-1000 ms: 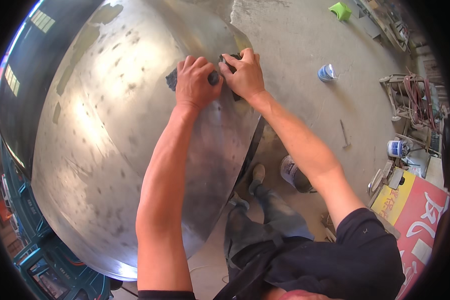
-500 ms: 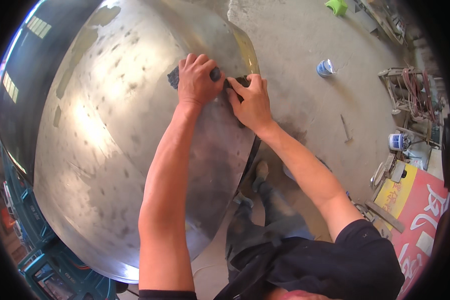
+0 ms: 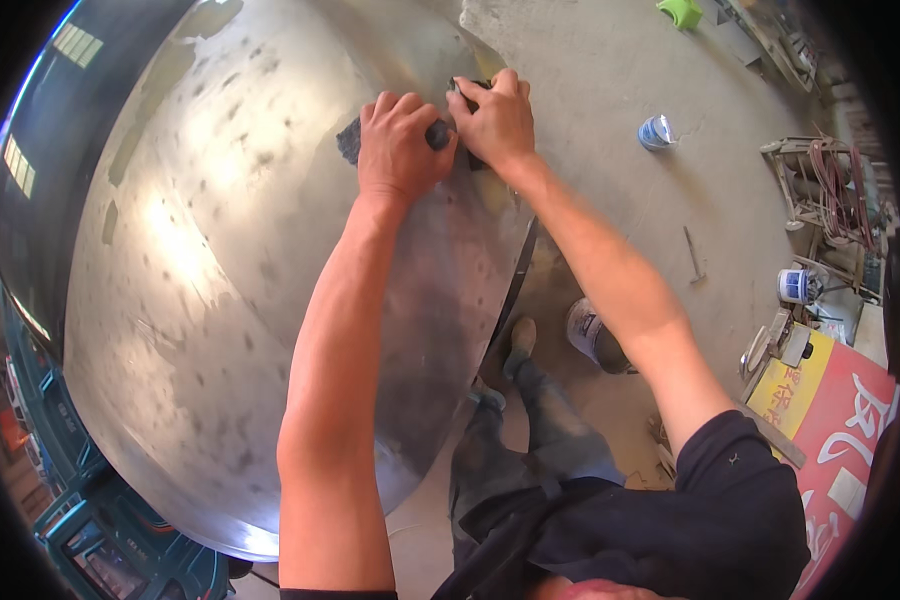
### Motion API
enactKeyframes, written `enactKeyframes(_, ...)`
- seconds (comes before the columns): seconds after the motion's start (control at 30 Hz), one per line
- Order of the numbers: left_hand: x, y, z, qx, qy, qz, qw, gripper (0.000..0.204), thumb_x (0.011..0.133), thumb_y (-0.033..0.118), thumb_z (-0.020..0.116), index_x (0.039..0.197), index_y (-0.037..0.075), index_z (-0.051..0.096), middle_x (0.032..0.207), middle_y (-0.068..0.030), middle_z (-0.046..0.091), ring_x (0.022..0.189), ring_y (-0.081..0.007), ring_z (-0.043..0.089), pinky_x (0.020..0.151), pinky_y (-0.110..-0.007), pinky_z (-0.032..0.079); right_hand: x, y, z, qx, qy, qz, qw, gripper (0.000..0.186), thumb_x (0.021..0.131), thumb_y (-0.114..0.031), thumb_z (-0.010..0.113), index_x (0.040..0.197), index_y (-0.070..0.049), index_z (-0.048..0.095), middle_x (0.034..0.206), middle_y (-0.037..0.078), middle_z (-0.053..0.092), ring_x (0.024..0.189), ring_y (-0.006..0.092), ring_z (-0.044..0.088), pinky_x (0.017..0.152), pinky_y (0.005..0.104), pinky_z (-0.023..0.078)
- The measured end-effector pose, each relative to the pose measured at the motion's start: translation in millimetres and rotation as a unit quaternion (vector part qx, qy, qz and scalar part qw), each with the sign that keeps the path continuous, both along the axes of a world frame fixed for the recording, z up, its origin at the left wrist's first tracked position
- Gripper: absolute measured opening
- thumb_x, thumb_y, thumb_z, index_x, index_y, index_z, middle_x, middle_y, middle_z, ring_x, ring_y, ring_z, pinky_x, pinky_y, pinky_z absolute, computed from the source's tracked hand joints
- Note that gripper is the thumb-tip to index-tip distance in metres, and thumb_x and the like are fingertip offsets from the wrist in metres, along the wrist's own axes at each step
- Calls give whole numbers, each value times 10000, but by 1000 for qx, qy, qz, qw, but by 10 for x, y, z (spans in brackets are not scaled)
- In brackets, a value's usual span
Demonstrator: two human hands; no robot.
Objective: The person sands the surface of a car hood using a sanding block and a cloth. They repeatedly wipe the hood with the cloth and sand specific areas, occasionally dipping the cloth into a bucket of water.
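Observation:
A large curved metal panel [image 3: 230, 290], bare and silvery with dark specks and greyish patches, looks like a vehicle's hood. Near its far right part, my left hand [image 3: 402, 145] is wrapped round a dark grey wad [image 3: 348, 143], perhaps a rag or abrasive pad, pressed to the metal. Just right of it, my right hand [image 3: 495, 120] grips a small black pad [image 3: 473, 94] at the panel's right edge. Fingers cover much of both dark things, so their exact kind cannot be made out. The two hands are almost touching.
A bucket [image 3: 592, 332] stands on the floor beneath my right forearm. Farther right are a blue-and-white tub [image 3: 656, 133], a hammer-like tool [image 3: 694, 256] and another white tub [image 3: 796, 285]. A red-and-yellow board [image 3: 830, 420] lies lower right; teal cases [image 3: 120, 545] stand at lower left.
My right hand has slid away from me along the panel's edge with the black pad. My left hand has moved slightly the same way. The bucket beneath my right arm has become more visible.

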State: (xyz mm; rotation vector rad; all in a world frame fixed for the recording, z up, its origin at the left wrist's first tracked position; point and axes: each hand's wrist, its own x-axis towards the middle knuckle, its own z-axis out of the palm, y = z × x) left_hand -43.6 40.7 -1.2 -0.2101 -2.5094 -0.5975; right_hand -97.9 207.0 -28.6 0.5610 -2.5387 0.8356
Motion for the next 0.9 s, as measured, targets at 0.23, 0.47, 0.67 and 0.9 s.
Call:
enactKeyframes(0.23, 82, -179, -27, -21, 8, 16, 1000, 145, 802, 242, 864, 877, 160, 772, 981, -21, 714, 1067, -318, 670, 968, -477, 505, 666, 99, -87, -25, 10, 67, 997, 295, 989, -271, 820, 1257, -166, 881, 1217, 246, 635, 1161, 469, 616, 1001, 526, 570)
enactKeyframes(0.47, 82, -176, -31, -18, 9, 15, 1000, 115, 803, 210, 850, 878, 160, 778, 973, -18, 726, 1047, -315, 681, 987, -471, 519, 856, 231, -141, -13, 16, 79, 997, 315, 977, -288, 832, 1257, -151, 879, 1227, 227, 649, 1173, 461, 626, 1012, 506, 575)
enactKeyframes(0.67, 3, -5, 10, 3, 24, 0, 1000, 130, 791, 203, 852, 887, 155, 778, 988, -7, 735, 1069, -307, 692, 1001, -465, 525, -12, 274, -1, -54, -23, 72, 996, 343, 922, -242, 868, 1251, -146, 880, 1249, 228, 640, 1185, 458, 635, 1036, 533, 572)
enactKeyframes(0.9, 74, -211, -46, -15, 9, 1, 1000, 121, 790, 183, 850, 874, 160, 767, 984, -7, 732, 1063, -311, 686, 1018, -472, 526, 854, 409, -74, -64, 19, 153, 986, 324, 949, -236, 840, 1261, -160, 875, 1192, 233, 660, 1154, 451, 636, 990, 513, 574)
